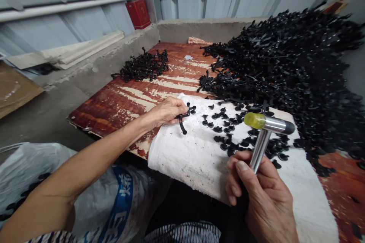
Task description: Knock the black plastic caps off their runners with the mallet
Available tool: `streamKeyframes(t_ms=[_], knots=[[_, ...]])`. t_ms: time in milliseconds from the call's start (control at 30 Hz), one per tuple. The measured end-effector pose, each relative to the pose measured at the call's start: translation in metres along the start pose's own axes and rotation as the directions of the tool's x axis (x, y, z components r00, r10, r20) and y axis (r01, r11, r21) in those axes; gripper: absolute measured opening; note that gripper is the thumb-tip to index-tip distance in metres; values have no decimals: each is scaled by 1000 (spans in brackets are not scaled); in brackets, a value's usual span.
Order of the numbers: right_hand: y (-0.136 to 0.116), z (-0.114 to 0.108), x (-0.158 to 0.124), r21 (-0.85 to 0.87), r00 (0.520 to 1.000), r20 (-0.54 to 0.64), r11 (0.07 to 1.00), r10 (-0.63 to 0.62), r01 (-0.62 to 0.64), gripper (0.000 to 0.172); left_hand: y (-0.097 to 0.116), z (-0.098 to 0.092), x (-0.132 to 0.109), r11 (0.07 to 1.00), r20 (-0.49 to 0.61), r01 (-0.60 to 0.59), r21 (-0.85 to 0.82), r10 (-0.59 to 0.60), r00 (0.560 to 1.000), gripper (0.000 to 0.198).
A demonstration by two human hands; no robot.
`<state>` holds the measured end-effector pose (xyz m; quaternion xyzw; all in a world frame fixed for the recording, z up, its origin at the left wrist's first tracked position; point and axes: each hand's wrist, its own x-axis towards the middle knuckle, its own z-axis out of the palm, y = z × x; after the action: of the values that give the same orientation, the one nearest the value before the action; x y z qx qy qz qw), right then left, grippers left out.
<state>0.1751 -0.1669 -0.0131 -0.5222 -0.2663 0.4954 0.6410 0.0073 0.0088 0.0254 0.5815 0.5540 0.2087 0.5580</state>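
My right hand (259, 190) is wrapped round the handle of a mallet (261, 140), its shiny metal head carrying one yellow face and one black face. Between the fingers of my left hand (168, 110) is a branched black plastic part (183, 121), held just over the left edge of a white cloth (182, 163). Several small black round-headed pieces (218, 129) lie scattered on the cloth, between the two hands and beyond the mallet. The palm side of my left hand is hidden.
A large heap of black parts (285, 60) covers the right of the worn red board (114, 102); a smaller pile (145, 64) lies at the back left. Low concrete walls (199, 29) border the board. Below left is a white plastic sack (94, 205). A red box (138, 13) stands in the corner.
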Motion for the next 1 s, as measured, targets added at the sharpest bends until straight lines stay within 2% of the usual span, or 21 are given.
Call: streamKeyframes(t_ms=[400, 500, 600, 667, 733, 800, 833, 900, 1000], knots=[[-2, 1, 1, -30, 998, 47, 999, 44, -42, 28, 1, 1, 1, 994, -20, -36, 105, 39, 999, 31], [-6, -3, 0, -100, 990, 98, 991, 99, -89, 34, 3, -1, 0, 990, -23, -41, 134, 45, 999, 27], [-14, -8, 3, -275, 973, 178, 957, 146, -93, 42, 4, -5, -1, 990, 11, -42, 134, 41, 999, 27], [-20, -10, 10, -448, 974, 222, 892, 53, 54, 47, 2, -8, 0, 992, 56, -39, 116, 33, 998, 28], [-26, -10, 23, -587, 946, 296, 755, -135, 292, 48, -1, -9, 3, 993, 97, -64, 99, 55, 994, 28], [-31, -5, 39, -632, 856, 434, 583, -281, 512, 48, -5, -9, 7, 989, 97, -98, 110, 87, 991, 27], [-34, -1, 48, -629, 809, 498, 512, -311, 584, 48, -7, -10, 10, 986, 84, -106, 131, 96, 992, 26], [-39, 6, 63, -614, 745, 586, 425, -321, 666, 51, -11, -12, 14, 979, 63, -111, 172, 101, 993, 24], [-44, 16, 77, -617, 704, 609, 340, -366, 710, 55, -15, -16, 17, 977, 87, -124, 171, 110, 990, 22]])
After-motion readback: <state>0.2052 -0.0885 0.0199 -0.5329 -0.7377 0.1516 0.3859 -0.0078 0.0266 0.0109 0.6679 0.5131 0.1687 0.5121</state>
